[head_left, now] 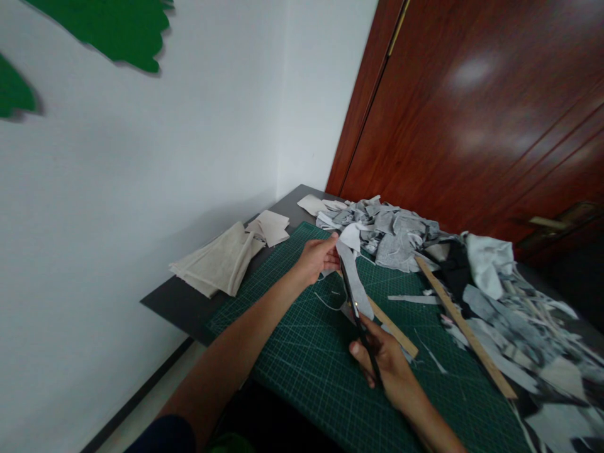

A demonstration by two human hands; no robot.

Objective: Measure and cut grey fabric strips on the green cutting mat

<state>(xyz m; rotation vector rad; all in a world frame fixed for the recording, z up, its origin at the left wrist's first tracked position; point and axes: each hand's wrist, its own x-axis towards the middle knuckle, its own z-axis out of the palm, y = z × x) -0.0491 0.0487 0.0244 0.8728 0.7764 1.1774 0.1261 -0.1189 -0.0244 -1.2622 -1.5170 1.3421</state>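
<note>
My left hand pinches the upper end of a grey fabric strip between thumb and fingers, above the green cutting mat. A paler flap of cloth sticks out beyond the fingertips. In my right hand are black scissors, pointing up toward the left hand. Their blades lie along the left edge of the strip; whether they bite into it I cannot tell. Beneath the strip, a wooden ruler rests on the mat, partly hidden by the right hand and cloth.
Grey fabric scraps are heaped at the back, and more scraps spread along the right. Another wooden ruler lies at the right. Folded cream cloth and pale pieces sit by the wall. A brown door stands behind.
</note>
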